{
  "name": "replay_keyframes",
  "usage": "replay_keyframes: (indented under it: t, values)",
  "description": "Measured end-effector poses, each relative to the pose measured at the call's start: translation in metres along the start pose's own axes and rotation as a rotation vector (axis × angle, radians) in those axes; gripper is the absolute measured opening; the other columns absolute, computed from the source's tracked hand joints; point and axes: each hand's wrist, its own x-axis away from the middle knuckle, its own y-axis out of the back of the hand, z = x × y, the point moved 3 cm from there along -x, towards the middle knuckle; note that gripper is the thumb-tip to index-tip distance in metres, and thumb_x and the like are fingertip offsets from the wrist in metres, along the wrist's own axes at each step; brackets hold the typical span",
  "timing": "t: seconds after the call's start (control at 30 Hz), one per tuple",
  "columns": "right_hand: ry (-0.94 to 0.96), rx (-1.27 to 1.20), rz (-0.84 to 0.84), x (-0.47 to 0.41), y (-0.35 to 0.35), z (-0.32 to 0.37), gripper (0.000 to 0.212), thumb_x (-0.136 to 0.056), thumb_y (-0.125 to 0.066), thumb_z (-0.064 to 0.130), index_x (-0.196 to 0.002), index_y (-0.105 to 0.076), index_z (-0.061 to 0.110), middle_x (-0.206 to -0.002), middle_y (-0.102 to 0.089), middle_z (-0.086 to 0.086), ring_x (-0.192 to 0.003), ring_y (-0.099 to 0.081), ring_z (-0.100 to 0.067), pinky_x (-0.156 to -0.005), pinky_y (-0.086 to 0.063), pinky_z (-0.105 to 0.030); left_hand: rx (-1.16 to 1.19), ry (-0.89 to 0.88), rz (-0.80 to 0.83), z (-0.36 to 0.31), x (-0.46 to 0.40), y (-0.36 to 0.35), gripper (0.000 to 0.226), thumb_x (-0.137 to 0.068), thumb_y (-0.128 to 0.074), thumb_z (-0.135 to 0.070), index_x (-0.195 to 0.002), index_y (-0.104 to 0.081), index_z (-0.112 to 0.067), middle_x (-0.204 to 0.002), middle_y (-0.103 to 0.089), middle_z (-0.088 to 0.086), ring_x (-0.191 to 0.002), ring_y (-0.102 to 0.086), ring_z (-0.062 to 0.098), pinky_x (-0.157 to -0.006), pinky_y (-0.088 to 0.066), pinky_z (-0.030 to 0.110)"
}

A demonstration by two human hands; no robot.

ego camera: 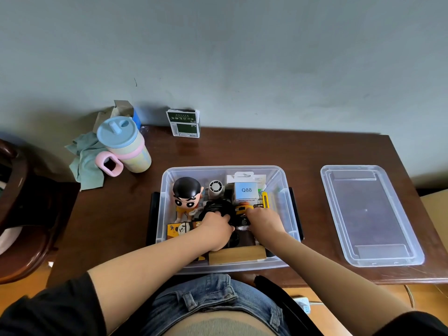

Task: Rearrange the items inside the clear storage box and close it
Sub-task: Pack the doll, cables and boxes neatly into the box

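Counter (pixel 242 151), left to right. Lidded cup (pixel 124 144), 10 o'clock of box. Clear storage box (pixel 286 190), centre, open: figurine (pixel 186 195) at its 9 o'clock; left hand (pixel 214 229) grasping black cable bundle (pixel 218 207); right hand (pixel 263 220) fingers curled down among contents, grasp cannot tell. Lid (pixel 371 214), 3 o'clock, apart.

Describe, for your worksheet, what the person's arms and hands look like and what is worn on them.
Both arms are bare from above the elbow down. The left hand and right hand wear no gloves, and no rings, watch or bracelets can be seen. A short black sleeve covers the left upper arm; another black sleeve shows at the right.
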Motion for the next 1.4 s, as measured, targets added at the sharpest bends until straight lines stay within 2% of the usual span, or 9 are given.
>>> replay_keyframes:
  t: [0.2, 0.43, 0.57, 0.7, 0.83, 0.93, 1.13, 1.3, 1.4]
  values:
    - [-0.022, -0.054, -0.030, 0.002, -0.005, -0.004, 0.023, -0.088, -0.050, 0.004, -0.110, -0.052, 0.010, -0.097, -0.068, -0.007, -0.087, -0.066, -0.030, -0.057, -0.039, -0.031, 0.072, -0.009, -0.014, 0.004, 0.000, 0.000, 0.047, -0.099, -0.043, -0.022, -0.146, -0.036, -0.023, -0.141, -0.039, 0.013, -0.123, -0.042, 0.036, -0.088, -0.042, 0.039]
    - [-0.078, -0.122, -0.019, 0.008, 0.005, -0.007, 0.018, -0.091, -0.053, 0.009, -0.109, -0.050, 0.009, -0.097, -0.067, -0.010, -0.089, -0.065, -0.030, -0.059, -0.041, -0.033, 0.143, -0.035, -0.159, 0.011, 0.001, 0.007, 0.040, -0.099, -0.040, -0.021, -0.138, -0.045, -0.026, -0.122, -0.051, 0.010, -0.104, -0.057, 0.032, -0.067, -0.038, 0.035]
    - [-0.085, -0.043, 0.060, 0.020, 0.020, -0.014, 0.012, -0.087, -0.053, -0.001, -0.085, -0.049, 0.010, -0.082, -0.057, -0.005, -0.082, -0.059, -0.028, -0.059, -0.039, -0.031, 0.174, -0.035, -0.181, 0.012, 0.001, 0.007, 0.043, -0.101, -0.035, -0.022, -0.143, -0.038, -0.031, -0.132, -0.050, 0.010, -0.112, -0.055, 0.033, -0.069, -0.036, 0.035]
    - [-0.009, 0.113, 0.241, 0.031, 0.023, -0.014, 0.036, -0.083, -0.061, 0.002, -0.063, -0.034, 0.014, -0.065, -0.035, 0.001, -0.074, -0.046, -0.023, -0.062, -0.038, -0.028, 0.199, -0.035, -0.217, 0.014, 0.002, 0.005, 0.043, -0.102, -0.033, -0.024, -0.144, -0.034, -0.033, -0.128, -0.051, 0.010, -0.108, -0.056, 0.033, -0.064, -0.034, 0.033]
    - [0.044, 0.213, 0.347, 0.033, 0.018, -0.007, 0.014, -0.082, -0.064, 0.006, -0.089, -0.055, 0.014, -0.084, -0.053, -0.002, -0.089, -0.059, -0.025, -0.067, -0.042, -0.029, 0.286, -0.038, -0.314, 0.015, 0.004, 0.006, 0.044, -0.099, -0.039, -0.019, -0.142, -0.039, -0.032, -0.124, -0.051, 0.010, -0.100, -0.059, 0.033, -0.064, -0.033, 0.033]
    - [0.035, 0.248, 0.360, 0.031, 0.014, -0.004, 0.028, -0.082, -0.064, 0.006, -0.109, -0.061, 0.011, -0.109, -0.062, -0.005, -0.103, -0.061, -0.026, -0.071, -0.044, -0.029, 0.302, -0.070, -0.358, 0.014, 0.003, 0.005, 0.041, -0.099, -0.041, -0.018, -0.138, -0.044, -0.030, -0.119, -0.055, 0.010, -0.101, -0.058, 0.032, -0.067, -0.039, 0.035]
    - [0.048, 0.268, 0.379, 0.032, 0.015, -0.002, 0.038, -0.078, -0.076, 0.025, -0.111, -0.062, 0.012, -0.110, -0.064, -0.003, -0.104, -0.062, -0.024, -0.077, -0.047, -0.029, 0.282, -0.025, -0.407, 0.007, -0.010, 0.011, 0.029, -0.094, -0.057, -0.034, -0.109, -0.058, -0.010, -0.103, -0.067, 0.012, -0.096, -0.062, 0.032, -0.069, -0.045, 0.037]
    - [0.088, 0.311, 0.367, 0.035, 0.019, 0.001, 0.007, -0.084, -0.065, 0.013, -0.087, -0.059, 0.015, -0.078, -0.052, -0.001, -0.087, -0.059, -0.025, -0.071, -0.043, -0.027, 0.232, 0.046, -0.357, -0.003, -0.027, 0.013, 0.024, -0.092, -0.059, -0.027, -0.097, -0.061, -0.004, -0.098, -0.067, 0.014, -0.091, -0.063, 0.034, -0.063, -0.039, 0.034]
    - [0.096, 0.303, 0.352, 0.037, 0.016, -0.001, 0.019, -0.085, -0.060, 0.008, -0.104, -0.062, 0.012, -0.081, -0.050, -0.002, -0.096, -0.062, -0.025, -0.069, -0.042, -0.028, 0.232, 0.090, -0.355, -0.003, -0.032, 0.009, 0.018, -0.093, -0.056, -0.019, -0.097, -0.062, -0.004, -0.097, -0.067, 0.015, -0.090, -0.064, 0.034, -0.062, -0.039, 0.033]
